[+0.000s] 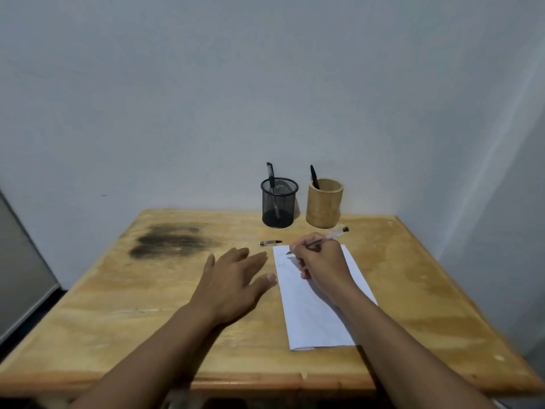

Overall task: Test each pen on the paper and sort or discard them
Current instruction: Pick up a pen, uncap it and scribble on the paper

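Surface: wooden, with a dark smudge on the far left.
Paper: white sheet right of centre, long side running away from the body, faint scribbles near its far left corner.
Left hand: palm down just beside the paper's left edge, fingers straight and spread, holding nothing.
Right hand: resting on the paper's far half, fingers curled round the pen in a writing grip.
Pen axis: tip on the paper beside the scribbles, barrel slanting up and far-right towards the bamboo cup.
Cap: loose on the surface just past the paper's far left corner, nearer the left hand.
Mesh cup: by the wall, left of the bamboo cup, each holding one pen.
Judged step: test stroke under way; both cups straight ahead, nearer the right hand.
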A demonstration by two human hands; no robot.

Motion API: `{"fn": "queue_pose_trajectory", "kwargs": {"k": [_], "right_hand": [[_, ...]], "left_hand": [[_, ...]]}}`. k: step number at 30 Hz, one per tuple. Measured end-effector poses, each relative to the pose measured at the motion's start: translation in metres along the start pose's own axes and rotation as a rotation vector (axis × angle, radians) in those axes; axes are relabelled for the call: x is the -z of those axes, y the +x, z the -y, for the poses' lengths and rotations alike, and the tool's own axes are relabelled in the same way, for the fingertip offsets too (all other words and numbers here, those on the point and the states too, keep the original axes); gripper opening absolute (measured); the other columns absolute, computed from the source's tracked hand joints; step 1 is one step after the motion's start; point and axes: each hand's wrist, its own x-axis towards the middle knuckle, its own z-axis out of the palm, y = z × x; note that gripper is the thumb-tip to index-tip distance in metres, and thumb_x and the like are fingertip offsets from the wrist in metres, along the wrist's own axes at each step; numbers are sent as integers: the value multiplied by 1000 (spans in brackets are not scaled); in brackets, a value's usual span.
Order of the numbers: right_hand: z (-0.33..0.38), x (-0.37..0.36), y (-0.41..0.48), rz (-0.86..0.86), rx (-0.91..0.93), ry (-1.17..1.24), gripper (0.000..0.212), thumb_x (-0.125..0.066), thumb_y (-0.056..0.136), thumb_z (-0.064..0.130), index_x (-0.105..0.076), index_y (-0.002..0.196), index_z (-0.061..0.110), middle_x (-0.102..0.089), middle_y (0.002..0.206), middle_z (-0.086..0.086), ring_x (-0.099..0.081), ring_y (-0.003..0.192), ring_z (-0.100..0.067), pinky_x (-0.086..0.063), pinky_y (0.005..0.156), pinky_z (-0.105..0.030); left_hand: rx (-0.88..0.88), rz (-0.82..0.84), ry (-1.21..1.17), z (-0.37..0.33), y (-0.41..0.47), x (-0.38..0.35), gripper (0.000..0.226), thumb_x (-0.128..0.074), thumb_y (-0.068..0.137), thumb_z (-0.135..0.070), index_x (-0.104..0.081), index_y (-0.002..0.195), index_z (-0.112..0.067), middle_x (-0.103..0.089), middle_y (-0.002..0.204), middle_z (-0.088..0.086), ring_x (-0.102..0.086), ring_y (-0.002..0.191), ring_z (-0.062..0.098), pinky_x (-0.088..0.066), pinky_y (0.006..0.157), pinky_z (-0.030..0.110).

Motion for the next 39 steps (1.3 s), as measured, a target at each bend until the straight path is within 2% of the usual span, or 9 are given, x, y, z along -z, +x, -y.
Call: {"fn": "queue_pose_trajectory", "kwargs": {"k": [3,6,10,13,18,23,30,34,39], "right_hand": [[1,2,8,-15,37,-118,11,-68,86,19,-71,81,9,-68,64,-10,-61,59,-19,-47,55,-37],[1,5,8,6,57,-196,17,-70,89,24,-70,81,9,-68,61,-5,-62,54,-15,-50,56,-36],[2,-1,5,-34,122,-275,15,-68,90,27,-69,82,15,-71,68,-2,-69,68,-18,-55,63,-37],[3,-4,2,-63,157,-287,11,-66,92,22,-69,83,15,-71,75,-2,-67,75,-12,-52,65,-28],[-4,-4,1,-125,121,-314,14,-63,94,28,-70,90,15,-72,82,1,-66,81,-11,-53,68,-28],[-3,-3,0,-198,80,-307,21,-63,95,32,-71,90,14,-70,79,1,-65,78,-12,-43,58,-24],[3,0,3,-79,112,-247,11,-71,87,25,-68,80,17,-70,71,-2,-68,74,-19,-55,66,-34],[0,-3,0,-49,111,-256,15,-70,89,24,-65,78,15,-71,72,-9,-71,74,-24,-61,71,-44],[3,-3,-4,-23,130,-373,14,-69,90,23,-65,78,16,-69,73,-4,-68,74,-17,-55,64,-34]], "left_hand": [[-26,65,105,-8,-1,2,73,-20,83,-85,-27,148,-52,-36,157,1,-20,148,22,-10,117,60],[-17,122,155,-13,2,3,74,-14,81,-88,-12,149,-58,-26,161,2,-9,152,27,-2,117,63],[-8,165,186,-15,2,3,77,-18,79,-89,-13,149,-58,-16,165,2,-2,153,28,3,117,66],[-3,153,179,-14,4,3,78,-22,81,-87,-12,151,-54,-16,165,1,-2,154,28,2,118,64],[20,161,168,-15,5,3,76,-25,83,-85,-18,151,-53,-15,166,1,-1,154,26,4,118,64],[33,185,201,-17,11,2,75,-22,82,-85,-14,150,-55,-11,166,2,3,154,28,5,116,66],[29,166,217,-15,9,-1,74,-17,83,-84,-13,151,-54,-10,166,1,3,154,28,5,117,66],[19,170,226,-17,9,-1,72,-17,84,-82,-5,151,-56,-9,166,2,4,154,28,5,117,66],[17,187,244,-15,11,-2,70,-13,83,-83,-5,149,-60,-8,167,2,5,154,30,5,116,67]]}}
